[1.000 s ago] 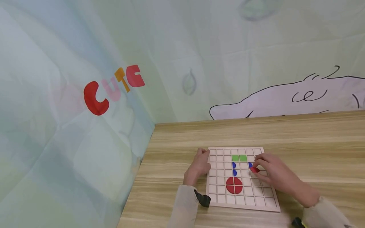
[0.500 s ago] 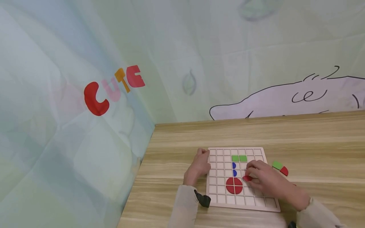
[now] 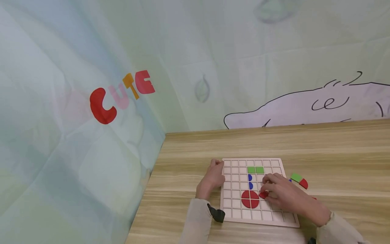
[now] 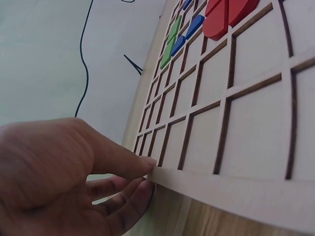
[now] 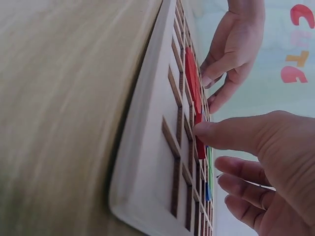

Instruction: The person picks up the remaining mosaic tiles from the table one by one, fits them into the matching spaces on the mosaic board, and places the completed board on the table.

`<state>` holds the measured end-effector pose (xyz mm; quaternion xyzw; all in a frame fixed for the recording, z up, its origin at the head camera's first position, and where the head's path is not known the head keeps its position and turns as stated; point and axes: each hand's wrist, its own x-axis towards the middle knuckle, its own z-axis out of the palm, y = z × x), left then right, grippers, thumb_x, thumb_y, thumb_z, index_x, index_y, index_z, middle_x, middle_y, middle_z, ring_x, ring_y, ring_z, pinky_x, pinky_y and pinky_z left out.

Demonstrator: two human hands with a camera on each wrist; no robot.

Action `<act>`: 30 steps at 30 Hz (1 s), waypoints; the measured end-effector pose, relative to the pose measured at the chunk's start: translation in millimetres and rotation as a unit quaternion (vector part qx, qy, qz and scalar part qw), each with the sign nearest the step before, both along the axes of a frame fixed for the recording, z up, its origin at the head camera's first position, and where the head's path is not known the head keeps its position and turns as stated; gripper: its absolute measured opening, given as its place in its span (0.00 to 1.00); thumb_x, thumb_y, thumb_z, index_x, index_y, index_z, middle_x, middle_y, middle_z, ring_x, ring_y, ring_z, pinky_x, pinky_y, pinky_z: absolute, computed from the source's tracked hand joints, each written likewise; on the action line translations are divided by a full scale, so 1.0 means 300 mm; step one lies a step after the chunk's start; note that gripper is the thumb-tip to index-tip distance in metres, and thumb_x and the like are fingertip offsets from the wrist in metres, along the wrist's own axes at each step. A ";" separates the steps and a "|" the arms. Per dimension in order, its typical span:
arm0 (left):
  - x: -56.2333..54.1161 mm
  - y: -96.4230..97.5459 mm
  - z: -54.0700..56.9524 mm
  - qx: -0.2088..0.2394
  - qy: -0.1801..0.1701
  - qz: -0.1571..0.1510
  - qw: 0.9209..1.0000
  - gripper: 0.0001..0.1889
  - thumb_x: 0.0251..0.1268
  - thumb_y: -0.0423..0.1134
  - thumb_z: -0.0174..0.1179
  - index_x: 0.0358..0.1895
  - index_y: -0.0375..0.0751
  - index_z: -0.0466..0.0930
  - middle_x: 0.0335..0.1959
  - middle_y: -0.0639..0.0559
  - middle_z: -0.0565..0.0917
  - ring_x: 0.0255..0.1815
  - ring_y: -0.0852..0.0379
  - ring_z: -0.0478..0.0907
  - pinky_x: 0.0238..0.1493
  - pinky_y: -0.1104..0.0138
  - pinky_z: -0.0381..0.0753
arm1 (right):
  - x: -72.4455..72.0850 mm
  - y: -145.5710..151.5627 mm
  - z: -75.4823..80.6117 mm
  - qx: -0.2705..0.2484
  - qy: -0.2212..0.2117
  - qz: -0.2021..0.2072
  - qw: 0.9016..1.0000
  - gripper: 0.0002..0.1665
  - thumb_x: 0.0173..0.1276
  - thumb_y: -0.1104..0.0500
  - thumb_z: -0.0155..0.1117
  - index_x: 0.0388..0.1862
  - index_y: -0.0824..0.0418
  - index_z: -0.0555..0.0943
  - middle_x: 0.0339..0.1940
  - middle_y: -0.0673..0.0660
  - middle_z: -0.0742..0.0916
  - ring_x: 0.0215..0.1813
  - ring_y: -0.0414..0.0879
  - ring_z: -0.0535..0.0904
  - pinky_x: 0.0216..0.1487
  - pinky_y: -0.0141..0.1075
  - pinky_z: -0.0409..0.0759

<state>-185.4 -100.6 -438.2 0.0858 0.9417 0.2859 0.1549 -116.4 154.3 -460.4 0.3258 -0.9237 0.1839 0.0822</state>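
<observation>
The pale grid board lies on the table. My left hand grips its left edge; in the left wrist view the thumb rests on the rim, with the fingers bent at its side. My right hand pinches a red piece over the board, just right of a red disc of quarter pieces. In the right wrist view my thumb touches that red piece low at the grid. Two green squares and blue half-rounds sit in cells farther up.
Right of the board lie a loose green square and a red quarter piece. More pieces are partly hidden by my right hand. The wood-grain table meets a printed cloth wall at the back and left.
My right hand has carried the red piece from the board's right side leftward and nearer, to beside the red disc. Loose pieces at the right came into view. The left hand stays put.
</observation>
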 end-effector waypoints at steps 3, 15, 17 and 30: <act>0.001 -0.001 0.001 -0.001 0.001 -0.001 1.000 0.32 0.63 0.24 0.48 0.73 0.35 0.58 0.69 0.43 0.59 0.66 0.49 0.63 0.65 0.58 0.66 | 0.001 0.003 0.005 0.000 0.002 0.006 1.000 0.12 0.50 0.57 0.76 0.34 0.45 0.85 0.43 0.47 0.80 0.47 0.45 0.73 0.46 0.42 0.78; 0.001 -0.004 0.002 0.008 -0.003 -0.001 1.000 0.32 0.64 0.24 0.48 0.73 0.36 0.58 0.69 0.43 0.59 0.65 0.49 0.62 0.64 0.57 0.66 | -0.002 0.008 0.013 0.004 -0.014 0.011 1.000 0.14 0.51 0.59 0.75 0.35 0.42 0.86 0.45 0.49 0.81 0.49 0.48 0.74 0.48 0.46 0.78; 0.002 -0.004 0.003 0.009 -0.002 -0.001 1.000 0.32 0.63 0.24 0.48 0.73 0.36 0.58 0.69 0.43 0.59 0.64 0.49 0.63 0.63 0.57 0.67 | -0.002 0.009 0.015 0.007 -0.018 0.009 1.000 0.14 0.51 0.59 0.75 0.35 0.42 0.86 0.44 0.49 0.81 0.49 0.48 0.74 0.48 0.46 0.78; 0.004 -0.004 0.002 0.006 -0.008 0.001 1.000 0.32 0.65 0.24 0.47 0.73 0.36 0.56 0.70 0.44 0.57 0.65 0.50 0.62 0.62 0.58 0.67 | 0.002 0.012 0.016 -0.004 0.004 0.016 1.000 0.14 0.51 0.60 0.75 0.35 0.43 0.86 0.43 0.49 0.81 0.47 0.47 0.74 0.46 0.44 0.78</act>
